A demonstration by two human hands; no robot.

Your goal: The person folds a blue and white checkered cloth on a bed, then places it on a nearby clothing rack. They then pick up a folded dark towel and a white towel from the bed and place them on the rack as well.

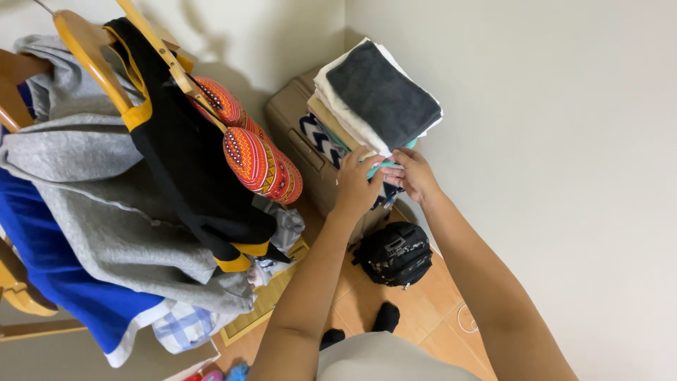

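Tan suitcase (pixel 293 120) w/ folded towel stack (pixel 374 99), black backpack (pixel 395 254) on floor (pixel 430 324)

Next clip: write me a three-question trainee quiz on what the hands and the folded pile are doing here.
1. True or false: both the left hand and the right hand touch the stack of folded cloths.
2. What colour is the top cloth? A) red B) dark grey C) yellow
3. What lies on the floor below the hands?

Key: 1 true. 2 B. 3 a black backpack.
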